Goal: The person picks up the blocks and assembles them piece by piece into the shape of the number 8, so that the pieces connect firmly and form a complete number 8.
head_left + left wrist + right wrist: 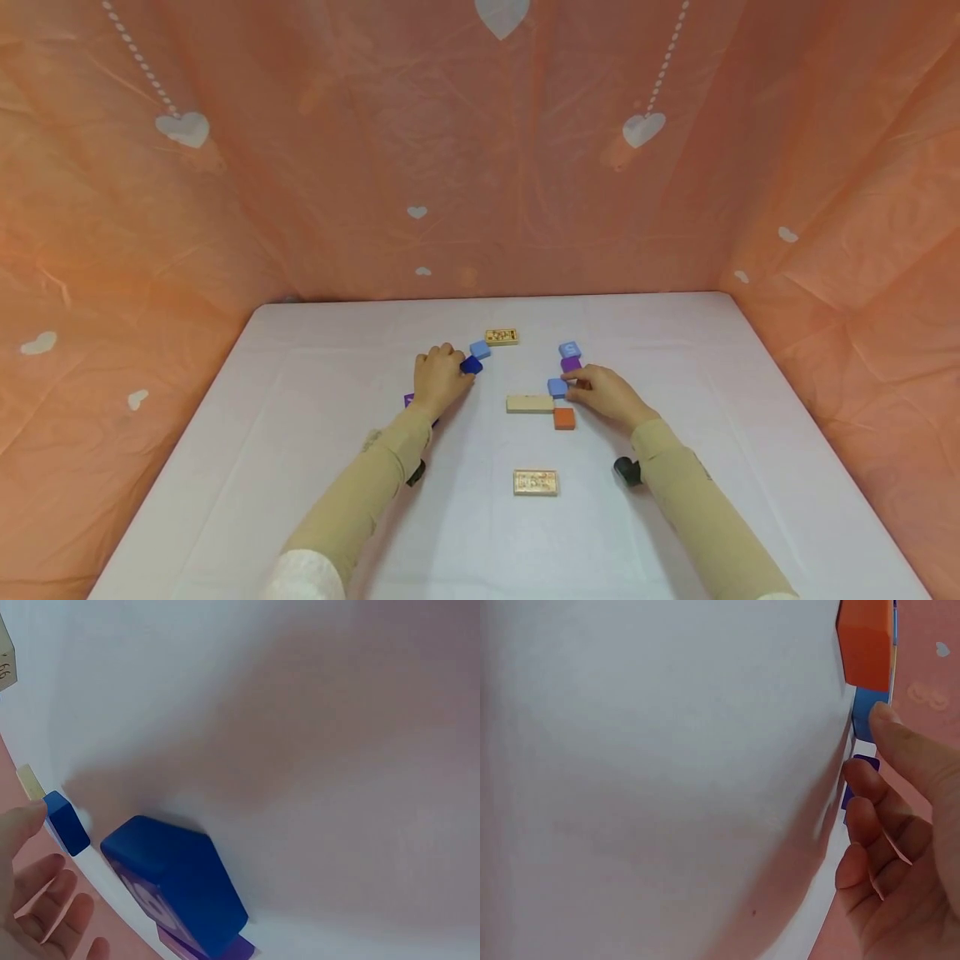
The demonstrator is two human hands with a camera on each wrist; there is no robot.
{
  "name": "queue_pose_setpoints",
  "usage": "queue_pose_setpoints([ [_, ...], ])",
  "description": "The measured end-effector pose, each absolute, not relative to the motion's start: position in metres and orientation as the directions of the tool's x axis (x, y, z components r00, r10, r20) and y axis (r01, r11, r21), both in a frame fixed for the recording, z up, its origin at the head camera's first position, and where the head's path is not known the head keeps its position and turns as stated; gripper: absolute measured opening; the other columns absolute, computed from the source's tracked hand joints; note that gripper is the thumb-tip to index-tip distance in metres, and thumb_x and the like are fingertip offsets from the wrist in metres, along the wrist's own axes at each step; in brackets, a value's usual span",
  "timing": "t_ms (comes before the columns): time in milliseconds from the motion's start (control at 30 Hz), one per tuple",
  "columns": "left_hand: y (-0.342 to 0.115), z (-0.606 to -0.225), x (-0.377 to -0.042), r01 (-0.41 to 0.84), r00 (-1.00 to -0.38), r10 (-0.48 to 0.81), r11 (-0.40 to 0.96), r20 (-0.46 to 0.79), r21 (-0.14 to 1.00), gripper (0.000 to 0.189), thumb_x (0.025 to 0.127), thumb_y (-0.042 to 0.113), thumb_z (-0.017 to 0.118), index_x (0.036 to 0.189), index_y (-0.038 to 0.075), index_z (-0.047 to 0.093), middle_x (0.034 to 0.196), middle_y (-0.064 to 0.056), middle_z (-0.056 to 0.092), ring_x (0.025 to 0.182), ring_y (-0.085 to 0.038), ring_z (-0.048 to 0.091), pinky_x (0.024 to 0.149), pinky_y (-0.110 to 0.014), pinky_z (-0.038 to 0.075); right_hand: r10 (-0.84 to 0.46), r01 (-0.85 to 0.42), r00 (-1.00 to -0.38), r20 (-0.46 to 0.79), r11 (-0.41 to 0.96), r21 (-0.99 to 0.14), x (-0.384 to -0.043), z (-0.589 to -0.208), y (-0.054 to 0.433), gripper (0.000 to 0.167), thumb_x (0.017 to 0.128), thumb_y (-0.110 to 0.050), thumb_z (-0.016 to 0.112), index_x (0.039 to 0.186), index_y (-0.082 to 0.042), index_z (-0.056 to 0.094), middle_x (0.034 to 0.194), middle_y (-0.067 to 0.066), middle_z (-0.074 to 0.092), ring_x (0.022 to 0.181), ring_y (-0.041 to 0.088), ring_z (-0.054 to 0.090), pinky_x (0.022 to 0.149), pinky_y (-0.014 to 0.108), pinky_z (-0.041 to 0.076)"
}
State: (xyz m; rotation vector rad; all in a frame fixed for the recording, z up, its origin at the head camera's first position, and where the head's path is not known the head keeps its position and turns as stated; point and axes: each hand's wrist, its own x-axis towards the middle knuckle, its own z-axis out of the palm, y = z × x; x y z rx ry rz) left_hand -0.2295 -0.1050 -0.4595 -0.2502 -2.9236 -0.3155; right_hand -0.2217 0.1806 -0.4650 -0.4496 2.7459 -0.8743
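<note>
My left hand (438,379) holds a dark blue block (471,365) at its edges between thumb and fingers. The left wrist view shows the thumb against that dark blue block (67,825), the other fingers loosely bent. A light blue block (480,349) lies just beyond it. On the right side, my right hand (606,392) has thumb and index finger at the near and far corners of a light blue block (557,387). A purple block (571,364) and a light blue block marked like a 5 (570,348) lie beyond. An orange block (564,418) sits nearer.
A long cream block (529,404) lies between the hands. Gold patterned bars rest at the back (501,337) and in front (535,482). Under the left wrist are a purple block (408,399) and another blue block (176,877). Orange cloth (480,167) surrounds the white table (300,358).
</note>
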Motion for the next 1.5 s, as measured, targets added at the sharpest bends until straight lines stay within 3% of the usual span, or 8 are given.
queue_pose_setpoints([
  [600, -0.103, -0.459, -0.231, 0.176, -0.976, 0.147, 0.967, 0.164, 0.185, 0.022, 0.079, 0.026, 0.071, 0.093, 0.009, 0.072, 0.094, -0.005, 0.067, 0.09, -0.024, 0.06, 0.085, -0.043, 0.043, -0.366, -0.24, -0.924, -0.106, 0.774, -0.586, -0.222, -0.466, 0.181, 0.035, 0.086, -0.02, 0.065, 0.119, -0.009, 0.063, 0.09, 0.004, 0.062, 0.082, 0.016, 0.052, 0.08, 0.035, 0.047],
  [1500, -0.092, -0.458, -0.224, 0.427, -0.904, 0.417, 0.891, 0.098, 0.153, 0.021, 0.079, 0.022, 0.069, 0.098, 0.013, 0.073, 0.093, 0.0, 0.068, 0.086, -0.019, 0.058, 0.085, -0.041, 0.042, -0.343, -0.196, -0.928, -0.143, 0.779, -0.595, -0.222, -0.466, 0.181, 0.037, 0.088, -0.023, 0.064, 0.122, -0.01, 0.061, 0.1, 0.007, 0.063, 0.089, 0.02, 0.053, 0.089, 0.041, 0.046],
])
